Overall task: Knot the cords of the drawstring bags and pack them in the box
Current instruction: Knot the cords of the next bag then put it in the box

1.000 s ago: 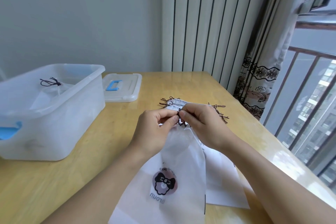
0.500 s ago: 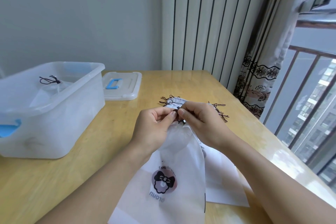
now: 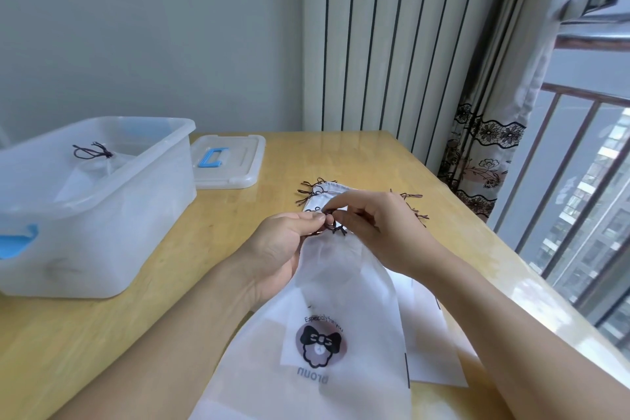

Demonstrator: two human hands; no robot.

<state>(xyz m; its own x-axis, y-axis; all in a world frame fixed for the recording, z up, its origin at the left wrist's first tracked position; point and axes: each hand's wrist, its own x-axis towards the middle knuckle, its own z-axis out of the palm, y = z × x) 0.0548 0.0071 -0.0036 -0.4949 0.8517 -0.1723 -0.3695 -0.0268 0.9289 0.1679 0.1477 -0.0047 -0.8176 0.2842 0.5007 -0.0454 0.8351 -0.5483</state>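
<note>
Drawstring bags are shown at three stages. One bag (image 3: 93, 169), its dark cord already tied at a gathered neck, lies inside the clear plastic box (image 3: 112, 215) at the left of the wooden table (image 3: 218, 249); it is judged finished and packed. A second bag (image 3: 341, 300) lies lengthwise on the table in front of the person, its gathered neck raised between the two hands. Its cord (image 3: 335, 227) is pinched by the thumb and forefinger of the left hand (image 3: 283, 245) and by the curled fingers of the right hand (image 3: 371, 225), the fingertips meeting at the neck. The knot is judged to be in progress; whether it is drawn tight cannot be told, since the fingers cover it. Further bags (image 3: 433, 344) lie flat beneath and to the right of the held one, their loose cord ends (image 3: 308, 191) fanned out beyond the hands, apparently unknotted. These remain to be tied and packed. The box lid (image 3: 235, 164), with a blue handle, rests just beside the box.

The held bag is thin, white and translucent, printed with a black bow over a round mark and some lettering. The fabric appears light and limp.
</note>
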